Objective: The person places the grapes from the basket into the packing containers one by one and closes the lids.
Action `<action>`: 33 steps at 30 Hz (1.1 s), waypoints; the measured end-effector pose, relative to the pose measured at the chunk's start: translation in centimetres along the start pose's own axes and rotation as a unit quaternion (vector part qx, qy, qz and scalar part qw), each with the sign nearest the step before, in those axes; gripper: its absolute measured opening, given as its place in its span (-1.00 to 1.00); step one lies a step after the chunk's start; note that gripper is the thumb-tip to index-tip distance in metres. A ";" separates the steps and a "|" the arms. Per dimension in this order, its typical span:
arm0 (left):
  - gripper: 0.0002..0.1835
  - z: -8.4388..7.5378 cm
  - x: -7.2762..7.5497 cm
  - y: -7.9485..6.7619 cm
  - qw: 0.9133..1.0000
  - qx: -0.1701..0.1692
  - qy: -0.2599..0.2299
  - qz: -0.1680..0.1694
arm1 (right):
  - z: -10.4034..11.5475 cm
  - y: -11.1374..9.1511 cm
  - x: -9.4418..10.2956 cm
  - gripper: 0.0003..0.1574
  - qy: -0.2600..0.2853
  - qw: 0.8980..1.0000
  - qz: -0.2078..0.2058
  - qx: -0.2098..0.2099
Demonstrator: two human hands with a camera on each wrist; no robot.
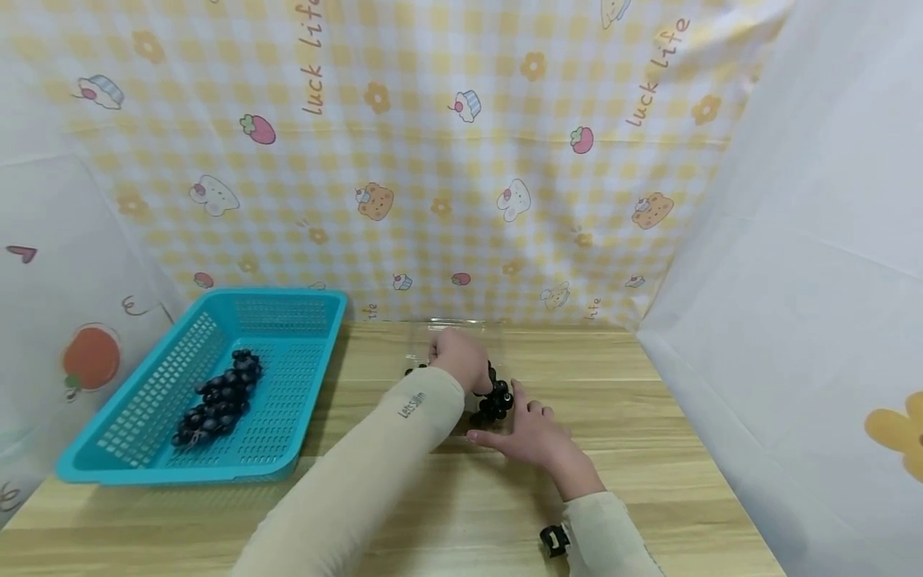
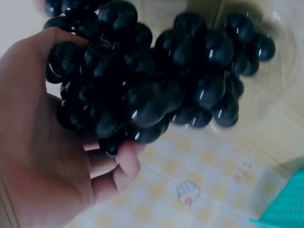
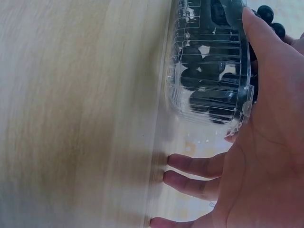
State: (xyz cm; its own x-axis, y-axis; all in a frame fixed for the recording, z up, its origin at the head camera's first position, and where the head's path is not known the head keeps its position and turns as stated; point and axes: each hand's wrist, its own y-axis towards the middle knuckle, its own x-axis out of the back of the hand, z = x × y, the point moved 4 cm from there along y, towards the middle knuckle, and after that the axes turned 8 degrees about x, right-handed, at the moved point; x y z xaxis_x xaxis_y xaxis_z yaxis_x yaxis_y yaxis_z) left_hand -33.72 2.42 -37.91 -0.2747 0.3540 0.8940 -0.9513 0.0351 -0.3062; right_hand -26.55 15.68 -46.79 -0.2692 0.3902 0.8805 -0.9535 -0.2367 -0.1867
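My left hand [image 1: 463, 361] reaches down over a clear plastic clamshell box [image 3: 178, 102] and grips a bunch of dark grapes [image 2: 147, 102]. In the left wrist view its fingers curl under the round, shiny berries. The ribbed wall of the box shows dark grapes inside. My right hand [image 1: 535, 437] is at the near right corner of the box, its thumb [image 3: 266, 35] lying along the rim. The other fingers [image 3: 194, 185] stretch out past the box end, with tips near the tabletop. Much of the box is hidden by the left hand and sleeve.
On the left stands a turquoise plastic basket [image 1: 284, 401] with another bunch of dark grapes [image 1: 223, 401] in it. A checked cloth [image 1: 440, 160] hangs behind the wooden table [image 1: 613, 401]. White sheets [image 1: 793, 240] flank both sides. A small black object [image 1: 554, 541] sits at the right cuff.
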 end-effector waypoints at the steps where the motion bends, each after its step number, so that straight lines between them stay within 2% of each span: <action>1: -0.41 -0.4 -0.2 0.1 1.000 0.001 0.010 -0.012 | 0.0 0.0 0.0 0.77 0.001 1.000 -0.001 0.001; 4: -0.21 -1.2 -0.8 0.3 0.998 -0.006 0.025 -0.050 | 0.0 0.0 0.0 0.77 0.001 1.000 -0.003 0.004; 6: -0.18 -1.5 -1.3 0.3 0.997 -0.019 0.017 -0.072 | -0.1 -0.1 0.0 0.77 0.000 1.000 -0.005 0.004; 10: -0.18 -1.1 -2.2 0.1 0.993 -0.054 -0.049 -0.092 | 0.0 -0.2 -0.1 0.77 -0.003 1.000 -0.002 0.001; 12: -0.14 -0.6 -2.3 0.0 0.988 -0.072 -0.092 -0.104 | 0.0 -0.2 -0.1 0.76 -0.004 1.000 0.000 0.000; 17: -0.13 0.7 -2.2 0.1 0.971 -0.128 -0.165 -0.116 | 0.2 -0.1 -0.1 0.74 -0.006 1.000 0.002 0.000; 21: -0.03 1.9 -2.3 -0.2 0.962 -0.165 -0.194 -0.101 | 0.2 -0.1 0.0 0.74 -0.010 1.000 0.001 0.001; 24: 0.10 2.8 -2.8 -0.6 0.959 -0.187 -0.192 -0.087 | 0.2 -0.2 0.0 0.74 -0.012 1.000 0.002 -0.001; 27: 0.18 3.5 -3.4 -0.8 0.962 -0.203 -0.164 -0.080 | 0.1 -0.2 -0.1 0.75 -0.014 1.000 0.003 -0.001; 33: 0.17 4.0 -4.1 -1.2 0.966 -0.209 -0.121 -0.094 | -0.1 -0.1 -0.2 0.75 -0.016 1.000 0.001 -0.002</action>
State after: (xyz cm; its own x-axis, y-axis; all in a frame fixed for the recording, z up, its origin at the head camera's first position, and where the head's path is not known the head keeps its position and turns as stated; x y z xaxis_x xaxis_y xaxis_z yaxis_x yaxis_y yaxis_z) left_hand -32.04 -2.87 -39.94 -0.1758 0.0775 0.9814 -0.8622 0.4691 -0.1914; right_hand -26.39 15.71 -47.00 -0.2674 0.3613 0.8933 -0.9532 -0.2348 -0.1904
